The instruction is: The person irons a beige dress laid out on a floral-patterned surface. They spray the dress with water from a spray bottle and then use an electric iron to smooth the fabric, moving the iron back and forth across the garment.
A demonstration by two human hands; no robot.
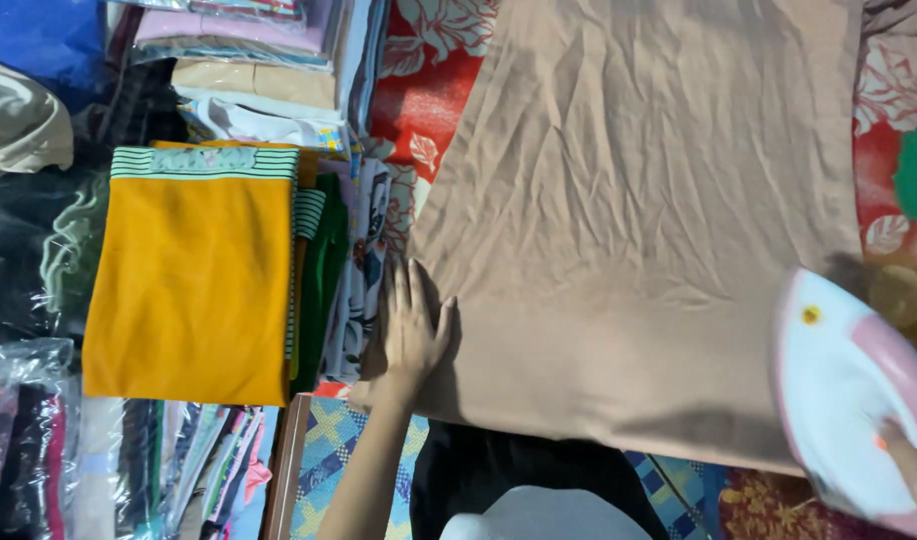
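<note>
Head view: left hand [410, 335] flat on beige cloth [638, 220] edge

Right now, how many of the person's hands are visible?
2. The left hand lies flat on the beige cloth at its edge; the right hand shows only partly at the frame's lower right, gripping the pink-and-white iron.

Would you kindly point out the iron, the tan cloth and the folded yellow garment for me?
iron [843, 400], head view, on its white and pink body.
tan cloth [638, 200], head view, on its wrinkled middle.
folded yellow garment [188, 290], head view, on its plain yellow front.
</note>
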